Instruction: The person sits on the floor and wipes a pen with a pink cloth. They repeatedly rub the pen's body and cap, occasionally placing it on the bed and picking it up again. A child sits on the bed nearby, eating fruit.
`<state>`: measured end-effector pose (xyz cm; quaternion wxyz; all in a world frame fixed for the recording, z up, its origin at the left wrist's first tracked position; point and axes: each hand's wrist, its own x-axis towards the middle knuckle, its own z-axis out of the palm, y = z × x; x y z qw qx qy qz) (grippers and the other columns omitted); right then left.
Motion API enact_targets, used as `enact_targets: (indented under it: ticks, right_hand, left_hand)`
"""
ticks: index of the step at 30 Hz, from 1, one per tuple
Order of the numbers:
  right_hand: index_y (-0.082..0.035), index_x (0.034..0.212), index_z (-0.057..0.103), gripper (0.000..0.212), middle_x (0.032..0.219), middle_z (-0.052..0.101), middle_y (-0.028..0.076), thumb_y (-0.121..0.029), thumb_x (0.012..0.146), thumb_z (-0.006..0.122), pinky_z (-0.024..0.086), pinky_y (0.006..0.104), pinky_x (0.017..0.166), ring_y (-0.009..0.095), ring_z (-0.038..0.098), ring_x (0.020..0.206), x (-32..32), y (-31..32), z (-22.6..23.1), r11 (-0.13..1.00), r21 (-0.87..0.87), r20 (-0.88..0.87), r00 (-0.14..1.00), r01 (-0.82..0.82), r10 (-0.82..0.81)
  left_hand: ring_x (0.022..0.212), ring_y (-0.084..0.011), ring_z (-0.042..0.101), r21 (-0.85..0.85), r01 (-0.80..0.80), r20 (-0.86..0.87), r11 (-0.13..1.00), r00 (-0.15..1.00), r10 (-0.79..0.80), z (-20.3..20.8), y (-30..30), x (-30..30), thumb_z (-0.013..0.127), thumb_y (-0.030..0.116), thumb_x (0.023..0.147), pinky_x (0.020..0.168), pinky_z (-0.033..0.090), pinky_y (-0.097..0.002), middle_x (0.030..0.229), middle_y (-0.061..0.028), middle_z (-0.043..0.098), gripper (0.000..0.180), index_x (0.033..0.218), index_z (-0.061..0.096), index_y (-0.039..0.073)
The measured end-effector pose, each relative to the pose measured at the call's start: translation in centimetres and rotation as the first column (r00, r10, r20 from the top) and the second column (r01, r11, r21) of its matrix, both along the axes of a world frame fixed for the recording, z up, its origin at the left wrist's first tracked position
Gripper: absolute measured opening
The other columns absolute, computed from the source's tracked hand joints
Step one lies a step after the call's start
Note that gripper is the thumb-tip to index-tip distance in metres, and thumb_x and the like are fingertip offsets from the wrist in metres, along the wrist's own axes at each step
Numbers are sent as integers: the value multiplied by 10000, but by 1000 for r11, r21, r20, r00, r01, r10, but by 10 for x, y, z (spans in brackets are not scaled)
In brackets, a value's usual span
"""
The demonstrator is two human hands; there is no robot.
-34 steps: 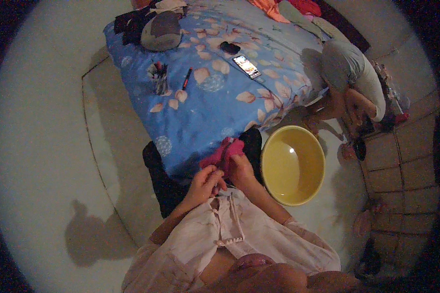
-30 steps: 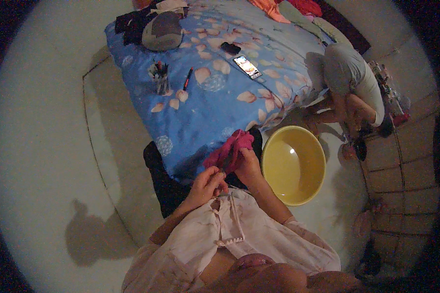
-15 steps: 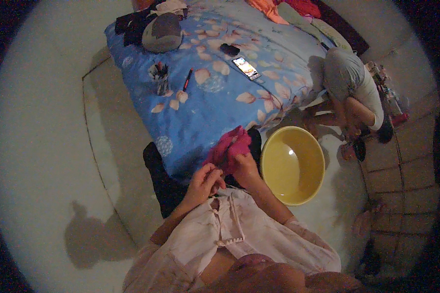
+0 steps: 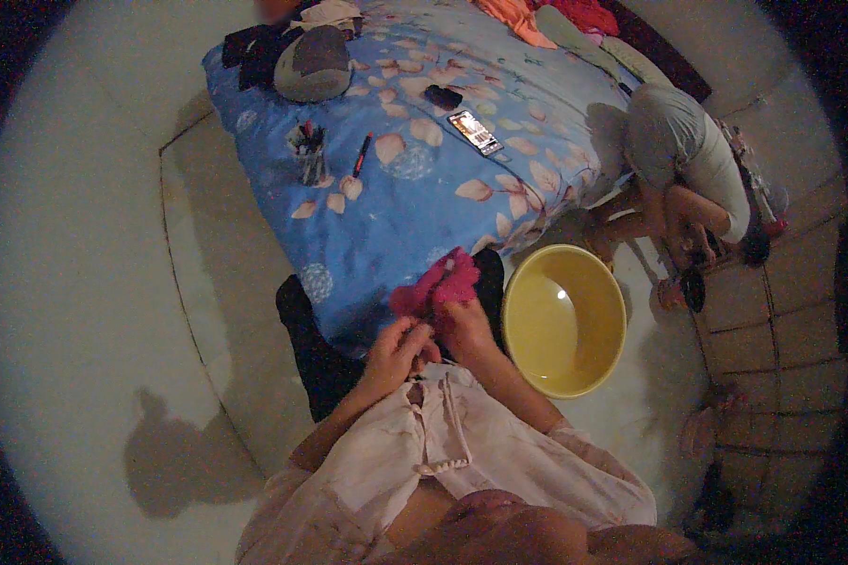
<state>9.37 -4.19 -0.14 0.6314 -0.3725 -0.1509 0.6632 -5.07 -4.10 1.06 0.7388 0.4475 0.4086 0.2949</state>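
Observation:
A bright pink, soft piece of cloth, crumpled and textured like knitwear, is held over the near corner of the bed, just in front of my lap. My right hand is closed around its lower part. Beside it, close against the right hand, my left hand has its fingers bent inward at the cloth's lower left edge. What those fingers pinch is hidden. A yellow basin stands on the floor just right of my right forearm.
The bed has a blue floral cover. On it lie a lit phone, a small black object, a pen, a cup of pens and a grey cap. Another person crouches right of the bed.
My right hand and the pink cloth have shifted slightly left and toward me. The left hand stays close beside it. The phone's screen picture differs, and the crouching person's hands and foot moved.

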Motion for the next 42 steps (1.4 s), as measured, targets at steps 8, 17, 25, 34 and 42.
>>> enact_targets:
  ticks: [8, 17, 25, 34, 42]
  right_hand:
    - [-62, 1110, 489, 274, 961, 564, 56, -253, 915, 492, 467, 372, 797, 214, 568, 910, 3, 14, -17, 1000, -21, -9, 1000, 23, -24]
    - [-66, 1117, 501, 247, 970, 595, 87, -197, 908, 486, 473, 346, 782, 192, 575, 893, -5, 5, -30, 981, -61, 118, 975, -184, 190]
    - [-51, 1119, 517, 312, 1011, 592, 72, -260, 888, 528, 480, 354, 773, 195, 583, 891, 10, 18, -11, 999, 50, -55, 998, -9, 12]
    - [-54, 1103, 520, 324, 980, 583, 62, -302, 896, 497, 475, 381, 745, 208, 579, 814, 9, 22, -37, 998, -52, 7, 999, 36, -36]
    - [-45, 1057, 542, 324, 962, 587, 59, -323, 901, 480, 457, 337, 760, 186, 562, 852, 1, 9, -38, 975, -93, 266, 939, -202, 219]
  left_hand:
    - [689, -179, 650, 363, 119, -327, 924, 945, 6, -1, -7, 4, 554, 133, 910, 625, 513, -309, 755, -101, 657, 151, 949, 531, -11]
    - [491, -84, 441, -244, -46, 119, 969, 990, 77, -6, 6, -11, 409, 301, 974, 434, 329, -218, 693, -60, 612, 269, 918, 531, 67]
    - [505, -79, 455, -150, 133, 119, 980, 986, -116, 0, 4, -10, 472, 273, 956, 458, 340, -217, 678, -53, 595, 243, 900, 547, 50]
    - [589, -112, 546, 298, 101, -241, 949, 970, -28, -3, 1, 0, 516, 193, 933, 555, 452, -240, 713, -44, 613, 178, 952, 576, 27]
    - [460, -94, 411, -508, 97, 380, 856, 917, 121, -12, 13, -10, 416, 310, 971, 399, 282, -227, 626, -35, 530, 281, 907, 549, 70]
